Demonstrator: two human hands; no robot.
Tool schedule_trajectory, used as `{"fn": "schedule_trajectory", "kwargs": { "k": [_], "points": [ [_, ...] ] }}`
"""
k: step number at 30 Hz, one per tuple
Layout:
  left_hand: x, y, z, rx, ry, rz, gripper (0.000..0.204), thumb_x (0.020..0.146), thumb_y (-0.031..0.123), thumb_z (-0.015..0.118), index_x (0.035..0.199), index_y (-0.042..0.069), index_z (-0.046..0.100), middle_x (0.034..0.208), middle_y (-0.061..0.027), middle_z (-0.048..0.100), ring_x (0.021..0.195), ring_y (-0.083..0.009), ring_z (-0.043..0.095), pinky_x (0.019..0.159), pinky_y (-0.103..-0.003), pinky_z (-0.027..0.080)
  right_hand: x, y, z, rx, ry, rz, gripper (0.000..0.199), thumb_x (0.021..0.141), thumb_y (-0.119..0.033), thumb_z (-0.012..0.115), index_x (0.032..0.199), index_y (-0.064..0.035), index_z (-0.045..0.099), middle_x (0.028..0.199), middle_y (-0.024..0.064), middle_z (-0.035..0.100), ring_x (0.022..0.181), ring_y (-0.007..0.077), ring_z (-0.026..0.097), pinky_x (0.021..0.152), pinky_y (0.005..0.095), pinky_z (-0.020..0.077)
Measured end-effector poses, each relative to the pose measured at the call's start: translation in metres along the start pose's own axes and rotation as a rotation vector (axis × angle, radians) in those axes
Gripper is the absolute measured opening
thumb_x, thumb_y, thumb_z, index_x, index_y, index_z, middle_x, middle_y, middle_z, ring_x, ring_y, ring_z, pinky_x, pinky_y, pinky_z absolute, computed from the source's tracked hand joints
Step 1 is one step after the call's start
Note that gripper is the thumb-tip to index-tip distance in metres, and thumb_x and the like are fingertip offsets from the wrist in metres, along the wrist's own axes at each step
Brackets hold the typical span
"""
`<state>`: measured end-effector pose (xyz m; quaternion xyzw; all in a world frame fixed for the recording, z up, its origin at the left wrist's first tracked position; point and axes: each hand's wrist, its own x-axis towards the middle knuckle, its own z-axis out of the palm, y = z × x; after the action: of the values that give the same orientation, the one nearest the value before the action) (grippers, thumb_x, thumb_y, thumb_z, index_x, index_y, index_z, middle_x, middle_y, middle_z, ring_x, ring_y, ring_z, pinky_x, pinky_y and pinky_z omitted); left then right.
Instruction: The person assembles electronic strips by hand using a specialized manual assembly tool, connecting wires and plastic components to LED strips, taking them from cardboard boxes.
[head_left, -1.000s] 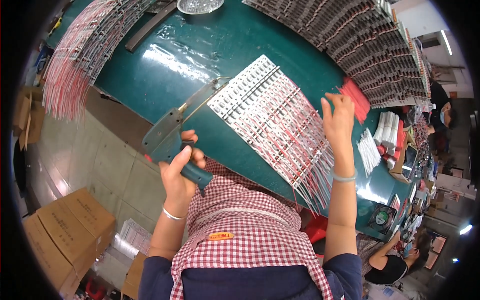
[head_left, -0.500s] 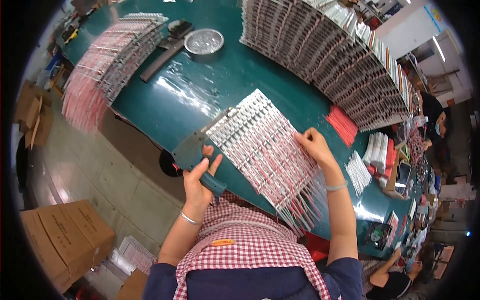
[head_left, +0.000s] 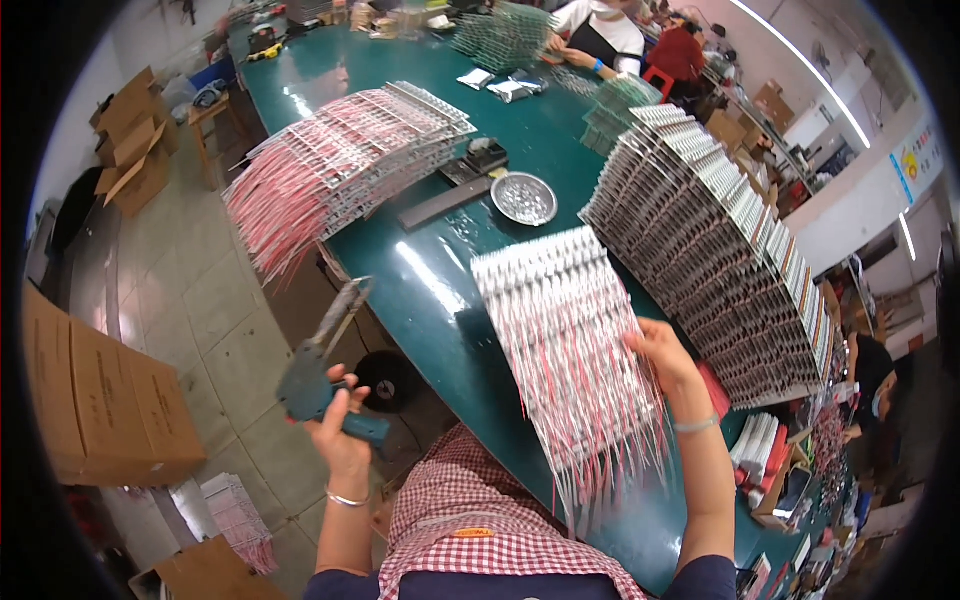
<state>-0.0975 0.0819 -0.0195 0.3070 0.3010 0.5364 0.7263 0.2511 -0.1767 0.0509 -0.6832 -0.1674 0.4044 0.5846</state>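
Note:
My left hand (head_left: 345, 430) is closed round the handle of a dark green pistol-grip tool (head_left: 306, 382) with a long metal nose. It is held beyond the left table edge, over the floor, apart from the work. My right hand (head_left: 664, 352) pinches the right edge of a panel of white strips (head_left: 565, 340), thumb on top and the other fingers partly hidden behind it. Red and white wires run down this panel and hang loose at its near end. The panel slants across the green table (head_left: 440, 345) in front of me.
A stack of similar wired panels (head_left: 350, 150) overhangs the table at the left. Beside it are a metal bar (head_left: 440, 207) and a round dish of small pieces (head_left: 524, 199). A tall row of stacked panels (head_left: 710, 250) stands at the right. Cartons (head_left: 110, 400) sit on the floor. A person (head_left: 600, 40) works across the table.
My left hand has drawn the tool away from the panel, leftward past the table edge. My right hand still holds the panel, now turned more upright. The view has shifted, showing more of the far table.

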Motion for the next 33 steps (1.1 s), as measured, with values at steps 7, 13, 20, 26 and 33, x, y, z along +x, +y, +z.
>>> {"fn": "schedule_trajectory", "kwargs": {
  "k": [7,13,20,26,33],
  "points": [
    [0.009,0.039,-0.044,0.162,0.292,0.401,0.034,0.090,-0.003,0.060,0.124,-0.001,0.054,0.118,-0.0112,0.061,0.097,-0.0187,0.062,0.080,-0.035,0.056,0.208,-0.081,0.131,0.596,-0.075,-0.101,0.027,0.095,-0.008,0.059,0.118,0.0059,0.061,0.112,0.0154,0.068,0.095,0.0279,0.068,0.087,0.0453,0.0565],
    [-0.021,0.056,-0.082,0.190,0.466,0.470,0.028,0.092,-0.001,0.059,0.119,0.001,0.055,0.116,-0.0084,0.061,0.094,-0.0160,0.061,0.078,-0.033,0.054,0.330,-0.105,0.277,0.905,0.338,-0.220,0.031,0.090,-0.001,0.060,0.120,0.0040,0.058,0.108,0.0164,0.066,0.098,0.0305,0.066,0.086,0.0498,0.0569],
    [-0.033,0.050,-0.100,0.311,0.520,0.392,0.026,0.091,0.000,0.060,0.117,-0.002,0.054,0.114,-0.0088,0.061,0.089,-0.0148,0.059,0.073,-0.030,0.052,0.294,-0.127,0.300,0.287,0.003,0.070,0.035,0.092,-0.040,0.060,0.101,-0.0055,0.063,0.092,0.0152,0.067,0.074,0.0240,0.065,0.061,0.0415,0.0500],
    [-0.016,0.034,-0.062,0.385,0.321,0.323,0.026,0.092,-0.001,0.062,0.117,-0.002,0.057,0.110,-0.0096,0.063,0.085,-0.0141,0.060,0.072,-0.028,0.053,0.236,-0.118,0.203,-0.512,0.388,-0.784,0.024,0.085,-0.022,0.067,0.089,0.0012,0.071,0.080,0.0183,0.066,0.084,0.0392,0.063,0.078,0.0464,0.0495],
    [-0.014,-0.002,-0.009,0.391,0.077,0.168,0.035,0.089,-0.005,0.061,0.122,-0.008,0.051,0.114,-0.0145,0.062,0.086,-0.0171,0.061,0.067,-0.029,0.052,0.039,-0.144,-0.006,-1.446,1.348,-1.058,0.032,0.078,-0.014,0.074,0.108,-0.0059,0.066,0.121,0.0141,0.060,0.111,0.0306,0.056,0.092,0.0432,0.0448]
  ]
}}
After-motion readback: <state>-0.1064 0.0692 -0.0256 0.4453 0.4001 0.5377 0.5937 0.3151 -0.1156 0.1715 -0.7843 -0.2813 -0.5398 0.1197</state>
